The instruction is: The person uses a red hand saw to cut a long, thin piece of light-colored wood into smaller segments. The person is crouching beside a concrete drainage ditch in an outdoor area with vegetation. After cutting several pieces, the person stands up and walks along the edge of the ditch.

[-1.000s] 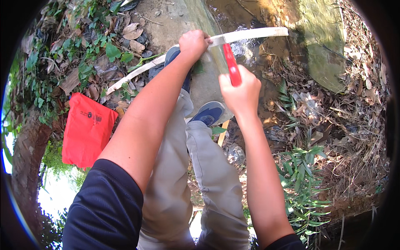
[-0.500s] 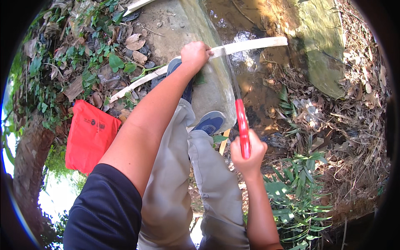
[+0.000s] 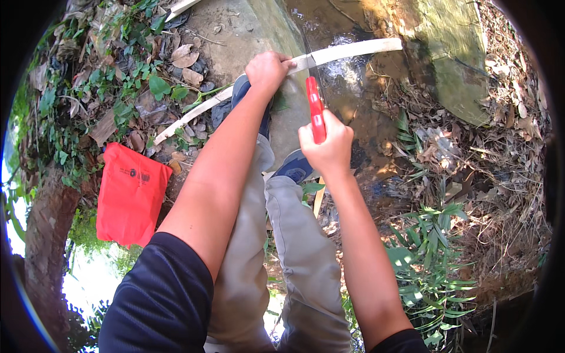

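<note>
A long pale wooden strip [image 3: 353,49] lies across the stone slab, its right end reaching out over shallow muddy water. My left hand [image 3: 268,73] is closed on the strip near the slab's edge, above my blue shoe. In my right hand [image 3: 329,144] is a hand saw [image 3: 315,109] with a red handle, gripped in a fist. Its thin blade crosses the strip just right of my left fingers, and the handle is close below the strip. The cut itself is too small to make out.
My shoes stand on the stone slab [image 3: 226,26]. A red pouch [image 3: 130,194] lies at the left, by leaves and creepers. Another mossy slab [image 3: 453,65] lies beyond the water. Green fronds [image 3: 432,265] and dry leaf litter fill the right side.
My right hand has pushed the saw forward and slightly left, so the handle is now near the strip. My left hand still holds the strip in nearly the same place.
</note>
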`<state>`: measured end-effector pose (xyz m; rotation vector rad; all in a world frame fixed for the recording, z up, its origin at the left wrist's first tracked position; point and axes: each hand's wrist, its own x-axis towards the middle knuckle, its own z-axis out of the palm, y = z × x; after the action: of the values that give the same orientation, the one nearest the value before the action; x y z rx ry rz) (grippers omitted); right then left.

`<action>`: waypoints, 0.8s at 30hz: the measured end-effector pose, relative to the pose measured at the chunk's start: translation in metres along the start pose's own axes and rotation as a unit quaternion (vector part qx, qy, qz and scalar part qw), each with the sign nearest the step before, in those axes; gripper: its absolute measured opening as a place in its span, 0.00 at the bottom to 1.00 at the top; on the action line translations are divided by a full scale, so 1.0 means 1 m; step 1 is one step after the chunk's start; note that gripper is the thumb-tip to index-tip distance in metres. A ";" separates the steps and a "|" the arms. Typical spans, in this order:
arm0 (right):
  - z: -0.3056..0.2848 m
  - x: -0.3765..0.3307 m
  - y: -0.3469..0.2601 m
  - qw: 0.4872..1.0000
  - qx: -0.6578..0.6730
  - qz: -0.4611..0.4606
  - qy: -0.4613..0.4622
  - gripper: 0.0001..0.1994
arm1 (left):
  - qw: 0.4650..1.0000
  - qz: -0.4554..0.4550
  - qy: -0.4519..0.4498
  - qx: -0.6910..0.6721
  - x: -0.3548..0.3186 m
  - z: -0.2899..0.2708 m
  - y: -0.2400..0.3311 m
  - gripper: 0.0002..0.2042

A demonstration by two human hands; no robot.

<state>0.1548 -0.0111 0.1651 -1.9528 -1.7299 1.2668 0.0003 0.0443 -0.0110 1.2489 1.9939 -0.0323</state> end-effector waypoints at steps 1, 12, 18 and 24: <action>-0.009 -0.004 0.001 1.000 0.022 0.008 0.013 0.08 | 1.000 -0.003 0.013 -0.007 0.000 0.002 0.002 0.16; -0.040 -0.037 -0.014 0.999 0.028 0.020 -0.001 0.08 | 0.999 -0.028 0.030 -0.002 -0.008 0.006 0.003 0.15; -0.001 -0.013 -0.004 0.999 0.026 0.029 0.033 0.09 | 1.000 -0.016 0.010 -0.003 -0.005 0.002 -0.006 0.15; -0.076 -0.067 -0.019 0.999 0.036 0.019 -0.012 0.07 | 1.000 -0.017 0.014 0.003 0.000 0.001 -0.003 0.15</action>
<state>0.2015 -0.0395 0.2524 -1.9469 -1.6413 1.3515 -0.0016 0.0425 -0.0130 1.2254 2.0404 -0.0381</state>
